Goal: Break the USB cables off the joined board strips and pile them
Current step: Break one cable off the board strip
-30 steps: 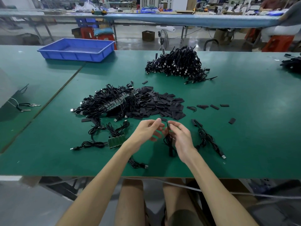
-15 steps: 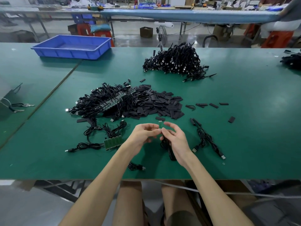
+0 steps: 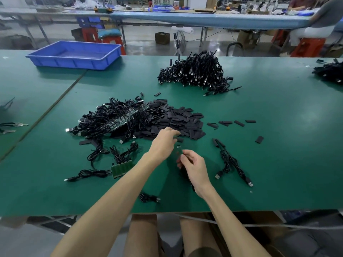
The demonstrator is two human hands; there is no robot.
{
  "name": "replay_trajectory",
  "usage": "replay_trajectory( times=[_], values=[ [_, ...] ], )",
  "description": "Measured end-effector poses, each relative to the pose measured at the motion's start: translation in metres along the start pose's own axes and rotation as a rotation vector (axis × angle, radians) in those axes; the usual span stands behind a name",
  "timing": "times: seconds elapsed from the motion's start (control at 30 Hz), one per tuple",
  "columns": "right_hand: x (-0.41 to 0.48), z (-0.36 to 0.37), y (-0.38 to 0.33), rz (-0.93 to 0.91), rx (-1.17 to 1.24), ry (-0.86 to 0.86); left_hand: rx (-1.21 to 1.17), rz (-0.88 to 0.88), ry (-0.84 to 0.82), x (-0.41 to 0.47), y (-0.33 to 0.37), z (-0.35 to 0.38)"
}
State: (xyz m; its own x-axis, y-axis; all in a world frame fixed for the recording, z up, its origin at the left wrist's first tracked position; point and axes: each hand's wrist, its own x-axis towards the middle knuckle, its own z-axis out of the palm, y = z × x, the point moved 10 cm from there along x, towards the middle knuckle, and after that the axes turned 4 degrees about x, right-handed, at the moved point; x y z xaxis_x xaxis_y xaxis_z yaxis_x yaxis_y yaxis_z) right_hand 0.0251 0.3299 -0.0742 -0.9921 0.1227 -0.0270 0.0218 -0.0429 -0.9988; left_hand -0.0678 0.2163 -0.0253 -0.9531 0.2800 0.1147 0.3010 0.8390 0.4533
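My right hand (image 3: 194, 165) pinches a small green board piece (image 3: 179, 151) whose black USB cable (image 3: 187, 178) hangs under the palm. My left hand (image 3: 164, 142) is apart from it, fingers bent over the near edge of the black sleeve pile (image 3: 178, 119); its fingertips are by a loose sleeve (image 3: 180, 140), grip unclear. A joined board strip (image 3: 121, 168) with cables attached lies to the left. A tangled heap of cables on strips (image 3: 113, 120) sits behind it. The big pile of separated cables (image 3: 194, 73) is farther back.
Two loose cables (image 3: 232, 164) lie right of my hands, another cable (image 3: 148, 197) near the front table edge. A few sleeves (image 3: 239, 123) are scattered right. A blue tray (image 3: 74, 54) stands back left, more cables (image 3: 329, 71) far right, pliers (image 3: 13, 125) far left.
My hands were together on the cable's board end; my left hand has let go and moved up to the sleeve pile. My right hand keeps the cable.
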Motion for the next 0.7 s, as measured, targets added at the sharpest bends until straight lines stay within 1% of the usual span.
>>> replay_trajectory(
  times=[0.03,0.1,0.23,0.33,0.6,0.7],
  values=[
    [0.000,-0.001,-0.001,-0.009,-0.015,0.011,0.106,0.037,-0.032,0.003,0.004,0.008],
    [-0.001,-0.002,-0.002,-0.031,-0.041,0.033,0.244,0.071,-0.036,0.003,0.006,0.015],
    [-0.003,0.000,-0.007,-0.075,-0.081,0.056,0.358,0.105,0.095,-0.010,0.008,0.010],
    [-0.004,-0.004,-0.008,-0.089,-0.078,0.084,0.348,0.089,0.104,-0.015,0.000,0.005],
    [-0.003,-0.004,-0.004,-0.068,-0.087,0.094,0.279,0.064,-0.082,-0.031,-0.013,0.010],
    [-0.004,-0.004,-0.004,-0.064,-0.082,0.100,0.269,0.068,-0.063,-0.041,-0.013,0.007]
  ],
)
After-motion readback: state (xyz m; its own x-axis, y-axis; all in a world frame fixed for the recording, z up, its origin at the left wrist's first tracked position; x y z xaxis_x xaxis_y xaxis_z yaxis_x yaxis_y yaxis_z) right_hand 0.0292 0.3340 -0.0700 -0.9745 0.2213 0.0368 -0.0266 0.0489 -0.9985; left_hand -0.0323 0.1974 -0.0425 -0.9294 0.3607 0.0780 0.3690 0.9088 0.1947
